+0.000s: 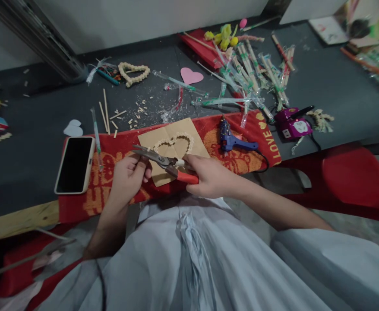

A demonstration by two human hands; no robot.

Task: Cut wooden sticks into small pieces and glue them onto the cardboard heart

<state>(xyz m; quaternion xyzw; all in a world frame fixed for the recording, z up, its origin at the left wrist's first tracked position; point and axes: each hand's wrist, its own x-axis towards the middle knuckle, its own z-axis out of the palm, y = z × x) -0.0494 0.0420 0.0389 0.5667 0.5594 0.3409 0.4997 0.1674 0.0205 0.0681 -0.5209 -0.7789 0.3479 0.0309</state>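
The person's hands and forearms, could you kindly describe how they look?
The left hand and right hand are ungloved, with no ring or watch visible. The forearms show bare. Loose pale blue clothing, gathered in front, covers the body.

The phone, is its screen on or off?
Off, it seems: the phone lies with its screen facing up, and the screen is black, with no picture showing.

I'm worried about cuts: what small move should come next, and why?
Probably ease the left hand back from the blades of the cutters before any squeeze, since its fingers sit right beside them while the right hand grips the red handle.
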